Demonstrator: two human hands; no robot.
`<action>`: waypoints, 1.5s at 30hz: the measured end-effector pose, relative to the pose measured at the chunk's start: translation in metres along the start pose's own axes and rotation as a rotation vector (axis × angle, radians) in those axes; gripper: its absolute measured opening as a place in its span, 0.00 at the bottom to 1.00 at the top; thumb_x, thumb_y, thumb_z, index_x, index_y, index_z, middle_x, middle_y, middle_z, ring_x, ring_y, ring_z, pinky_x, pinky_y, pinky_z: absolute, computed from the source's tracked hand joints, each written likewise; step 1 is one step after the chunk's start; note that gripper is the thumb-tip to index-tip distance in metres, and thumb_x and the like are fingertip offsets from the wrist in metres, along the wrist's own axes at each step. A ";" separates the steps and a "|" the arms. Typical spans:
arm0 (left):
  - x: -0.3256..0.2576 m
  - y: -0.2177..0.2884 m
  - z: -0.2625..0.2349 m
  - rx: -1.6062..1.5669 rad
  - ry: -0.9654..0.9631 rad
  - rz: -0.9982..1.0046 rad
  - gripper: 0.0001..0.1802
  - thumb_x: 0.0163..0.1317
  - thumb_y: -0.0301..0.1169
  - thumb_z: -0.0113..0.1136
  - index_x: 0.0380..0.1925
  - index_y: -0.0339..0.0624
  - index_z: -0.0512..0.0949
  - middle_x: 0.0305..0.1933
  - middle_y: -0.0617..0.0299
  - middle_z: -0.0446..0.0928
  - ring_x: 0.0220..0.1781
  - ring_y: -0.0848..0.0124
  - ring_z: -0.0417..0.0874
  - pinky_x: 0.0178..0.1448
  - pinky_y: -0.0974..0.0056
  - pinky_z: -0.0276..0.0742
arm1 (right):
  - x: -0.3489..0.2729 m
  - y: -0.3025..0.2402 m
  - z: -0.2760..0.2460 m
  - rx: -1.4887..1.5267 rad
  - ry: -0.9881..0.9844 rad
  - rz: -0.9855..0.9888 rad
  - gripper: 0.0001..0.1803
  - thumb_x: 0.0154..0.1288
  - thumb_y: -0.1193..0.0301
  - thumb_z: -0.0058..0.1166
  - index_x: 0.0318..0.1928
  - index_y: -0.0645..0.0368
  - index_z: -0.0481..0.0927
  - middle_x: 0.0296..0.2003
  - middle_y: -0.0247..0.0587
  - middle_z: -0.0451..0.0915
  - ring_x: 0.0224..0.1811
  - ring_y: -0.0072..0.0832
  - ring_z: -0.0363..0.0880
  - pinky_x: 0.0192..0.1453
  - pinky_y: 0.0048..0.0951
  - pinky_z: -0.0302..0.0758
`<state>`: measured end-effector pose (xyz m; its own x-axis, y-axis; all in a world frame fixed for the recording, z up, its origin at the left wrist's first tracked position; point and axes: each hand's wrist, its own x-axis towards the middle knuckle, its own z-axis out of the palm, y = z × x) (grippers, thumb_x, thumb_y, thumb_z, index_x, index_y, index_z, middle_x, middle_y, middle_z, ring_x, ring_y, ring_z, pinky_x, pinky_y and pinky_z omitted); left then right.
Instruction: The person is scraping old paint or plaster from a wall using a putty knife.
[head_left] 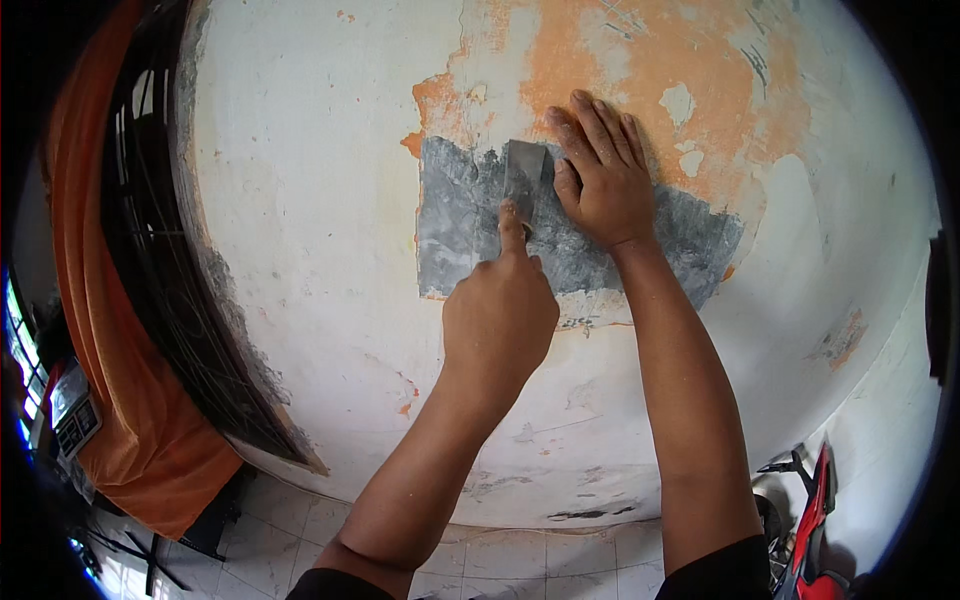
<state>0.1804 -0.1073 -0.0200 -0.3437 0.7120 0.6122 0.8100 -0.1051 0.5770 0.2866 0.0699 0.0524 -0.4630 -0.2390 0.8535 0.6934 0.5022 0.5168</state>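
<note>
My left hand [503, 305] is closed round a putty knife, its index finger stretched along the grey metal blade [524, 172]. The handle is hidden in the palm. The blade lies against a dark grey patch [455, 235] on the wall, near the patch's ragged upper edge. To the right of it, my right hand [608, 190] rests flat on the wall with fingers spread and dusty tips. Its fingers reach up onto the orange undercoat [580, 60], while the palm covers part of the grey patch.
Around the patch, the white wall [310, 200] has peeling paint. At left stand a dark window grille [160, 230] and an orange curtain [110, 360]. A red and black object, perhaps part of a vehicle [818, 500], stands at lower right above the tiled floor [510, 555].
</note>
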 end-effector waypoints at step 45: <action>-0.010 -0.025 0.012 -0.024 0.041 0.034 0.31 0.72 0.33 0.52 0.74 0.38 0.64 0.36 0.38 0.85 0.37 0.38 0.87 0.45 0.42 0.83 | -0.002 0.002 0.001 -0.002 0.010 -0.012 0.30 0.70 0.61 0.49 0.72 0.39 0.73 0.75 0.36 0.67 0.77 0.39 0.65 0.82 0.50 0.56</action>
<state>0.1690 -0.1034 -0.0470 -0.3355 0.6786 0.6534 0.8104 -0.1458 0.5674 0.2885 0.0719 0.0517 -0.4660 -0.2534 0.8477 0.6889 0.4973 0.5274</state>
